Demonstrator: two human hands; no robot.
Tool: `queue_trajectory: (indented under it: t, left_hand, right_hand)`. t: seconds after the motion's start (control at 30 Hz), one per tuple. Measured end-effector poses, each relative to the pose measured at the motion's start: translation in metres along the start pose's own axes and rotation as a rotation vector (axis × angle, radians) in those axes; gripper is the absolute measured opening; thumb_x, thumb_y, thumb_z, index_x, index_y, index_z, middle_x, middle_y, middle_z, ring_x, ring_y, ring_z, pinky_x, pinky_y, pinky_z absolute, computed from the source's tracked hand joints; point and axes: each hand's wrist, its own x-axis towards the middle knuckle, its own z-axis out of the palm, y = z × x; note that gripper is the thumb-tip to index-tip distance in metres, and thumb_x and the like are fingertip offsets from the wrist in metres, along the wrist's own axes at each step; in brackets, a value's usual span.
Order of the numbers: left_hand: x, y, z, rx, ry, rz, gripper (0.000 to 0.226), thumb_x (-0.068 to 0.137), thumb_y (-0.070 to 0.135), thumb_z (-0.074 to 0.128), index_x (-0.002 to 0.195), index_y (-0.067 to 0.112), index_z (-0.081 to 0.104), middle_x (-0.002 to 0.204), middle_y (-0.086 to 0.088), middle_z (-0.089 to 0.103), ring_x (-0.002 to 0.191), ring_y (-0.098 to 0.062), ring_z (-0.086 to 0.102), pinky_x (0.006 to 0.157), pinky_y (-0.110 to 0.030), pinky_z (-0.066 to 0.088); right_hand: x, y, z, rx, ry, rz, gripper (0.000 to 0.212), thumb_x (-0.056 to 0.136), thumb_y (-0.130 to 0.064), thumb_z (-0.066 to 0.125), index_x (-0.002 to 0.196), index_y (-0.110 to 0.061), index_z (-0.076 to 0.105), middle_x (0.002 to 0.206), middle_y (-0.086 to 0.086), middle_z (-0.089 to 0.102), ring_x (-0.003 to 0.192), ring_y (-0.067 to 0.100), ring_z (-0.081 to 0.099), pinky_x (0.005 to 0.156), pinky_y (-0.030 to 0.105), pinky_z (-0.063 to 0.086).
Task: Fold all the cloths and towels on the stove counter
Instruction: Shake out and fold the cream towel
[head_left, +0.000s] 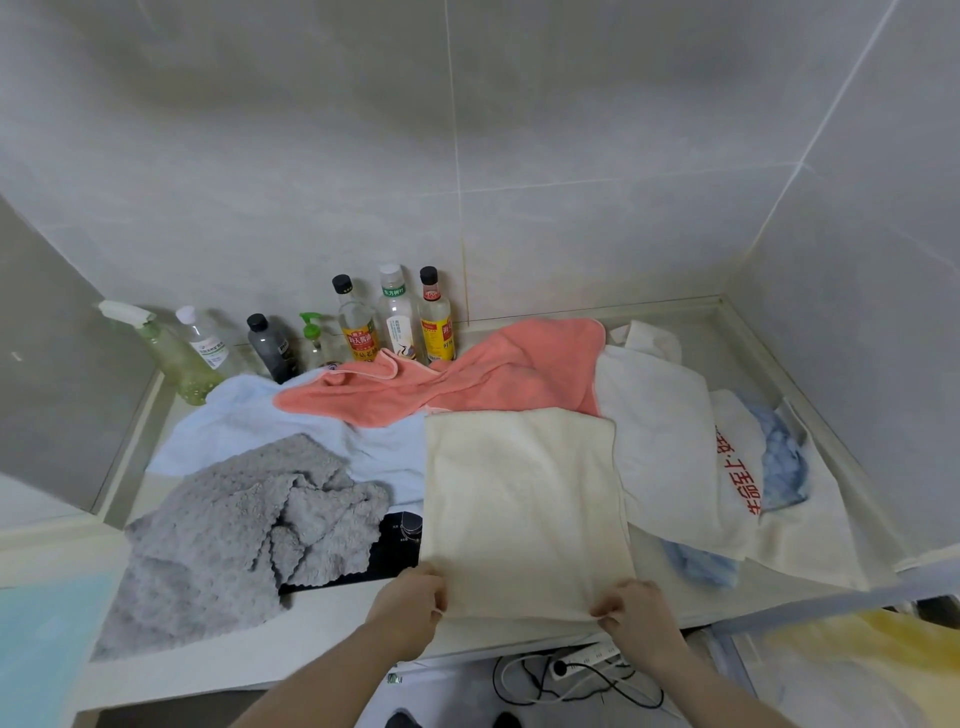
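Observation:
A cream towel (524, 504) lies flat in the middle of the stove counter (322, 618), folded over on itself. My left hand (410, 608) pinches its near left corner and my right hand (636, 616) pinches its near right corner. Behind it a pink towel (467, 379) lies crumpled. A light blue towel (249, 431) spreads out at the left, with a grey bobbled cloth (234, 530) bunched on top of it. At the right lie a white cloth (660, 441), a white cloth with red print (737, 467) and a blue cloth (784, 457).
Several bottles (397, 312) and a spray bottle (166, 353) stand along the back wall at the left. A black stove panel (395, 545) shows under the cloths. A power strip with cables (576, 665) lies on the floor below the counter edge.

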Motion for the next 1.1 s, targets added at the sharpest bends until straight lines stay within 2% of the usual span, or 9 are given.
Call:
queue_trajectory:
  t: [0.13,0.23,0.37,0.5,0.6,0.67,0.77,0.93,1.1]
  left_hand:
    - [0.007,-0.001,0.006,-0.091,-0.046,-0.051,0.011,0.083,0.027,0.067,0.089,0.035,0.062,0.124,0.029,0.044,0.119,-0.01,0.05,0.093,-0.027,0.047]
    - [0.002,0.011,0.0,-0.329,0.137,-0.23,0.027,0.075,0.037,0.066,0.101,0.035,0.06,0.117,0.02,0.046,0.103,-0.006,0.054,0.084,-0.03,0.052]
    - [0.001,0.014,0.001,-0.561,0.177,-0.432,0.061,0.08,0.034,0.072,0.132,0.018,0.044,0.127,0.002,0.043,0.097,-0.015,0.056,0.08,-0.031,0.047]
    - [0.006,0.014,0.004,-0.638,0.08,-0.481,0.062,0.083,0.029,0.072,0.135,0.013,0.042,0.121,0.0,0.056,0.098,-0.018,0.056,0.079,-0.028,0.044]
    - [0.007,0.018,0.003,-0.638,0.071,-0.468,0.031,0.088,0.027,0.068,0.111,0.017,0.05,0.098,0.004,0.061,0.089,-0.018,0.059,0.071,-0.03,0.046]
    - [0.006,0.018,0.002,-0.61,0.081,-0.443,0.014,0.092,0.027,0.062,0.096,0.015,0.057,0.087,0.003,0.063,0.08,-0.017,0.059,0.072,-0.031,0.048]
    - [-0.001,0.014,-0.001,-0.58,0.102,-0.421,0.023,0.094,0.029,0.06,0.076,0.018,0.051,0.074,0.003,0.059,0.071,-0.018,0.055,0.064,-0.03,0.043]
    - [-0.024,0.005,-0.006,-0.555,0.09,-0.384,0.015,0.093,0.034,0.06,0.081,0.026,0.063,0.077,0.006,0.068,0.071,-0.014,0.064,0.061,-0.026,0.05]
    - [-0.048,-0.011,0.01,-0.576,-0.039,-0.406,0.022,0.087,0.03,0.065,0.092,0.01,0.068,0.075,0.002,0.074,0.068,-0.015,0.069,0.061,-0.025,0.051]
  right_hand:
    - [-0.008,-0.001,0.009,0.078,0.032,0.054,0.019,0.08,-0.027,0.06,0.085,-0.042,0.071,0.094,-0.023,0.061,0.112,0.013,0.054,0.097,0.023,0.037]
    - [-0.019,-0.012,-0.003,0.33,0.117,0.178,0.013,0.077,-0.04,0.061,0.087,-0.041,0.069,0.096,-0.021,0.067,0.103,0.011,0.061,0.095,0.031,0.049]
    - [-0.019,-0.013,-0.011,0.504,0.253,0.393,0.059,0.087,-0.036,0.072,0.138,-0.017,0.052,0.123,0.004,0.061,0.115,0.024,0.055,0.098,0.039,0.045]
    - [-0.012,-0.011,-0.015,0.547,0.123,0.471,0.081,0.09,-0.04,0.069,0.153,-0.005,0.031,0.142,0.012,0.055,0.128,0.031,0.053,0.101,0.039,0.043]
    - [-0.009,-0.012,-0.016,0.55,0.089,0.493,0.074,0.092,-0.037,0.068,0.148,-0.004,0.034,0.138,0.013,0.055,0.118,0.032,0.059,0.091,0.034,0.043]
    - [-0.009,-0.014,-0.018,0.603,0.084,0.535,0.055,0.092,-0.03,0.069,0.135,-0.003,0.048,0.115,0.011,0.063,0.099,0.03,0.06,0.083,0.032,0.043]
    - [-0.011,-0.013,-0.02,0.618,0.03,0.561,0.026,0.094,-0.023,0.065,0.108,-0.002,0.068,0.083,0.006,0.066,0.083,0.027,0.06,0.078,0.033,0.047]
    - [-0.027,-0.008,-0.027,0.714,0.047,0.546,0.022,0.087,-0.023,0.06,0.075,-0.005,0.059,0.07,0.01,0.06,0.067,0.027,0.058,0.062,0.03,0.043]
    - [-0.047,0.011,-0.02,0.669,-0.171,0.564,0.012,0.086,-0.013,0.068,0.088,-0.001,0.068,0.079,0.011,0.065,0.065,0.025,0.065,0.06,0.031,0.052]
